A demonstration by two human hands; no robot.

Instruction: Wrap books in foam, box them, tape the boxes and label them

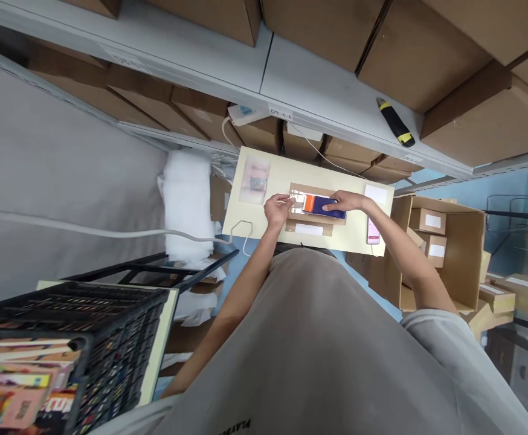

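Note:
My right hand [343, 202] grips a dark blue oblong item [319, 206] with an orange and white end; its exact kind is unclear. Beneath it lies a brown cardboard piece [292, 226] with a white label [309, 229] along its near side. At the item's left end, my left hand [277, 209] has its fingers pinched together beside a shiny, clear-looking patch. What those fingertips hold is too small to make out. All of this rests on a cream tabletop [241, 208]. A phone with a lit screen [373, 232] lies to the right of my right hand.
Shelves of cartons [322, 42] run above the table, with a black-and-yellow utility knife [396, 122] on the ledge. An open carton [466, 254] of small boxes stands right. A black crate [123, 338] is at lower left, white packing sheets [186, 199] behind it.

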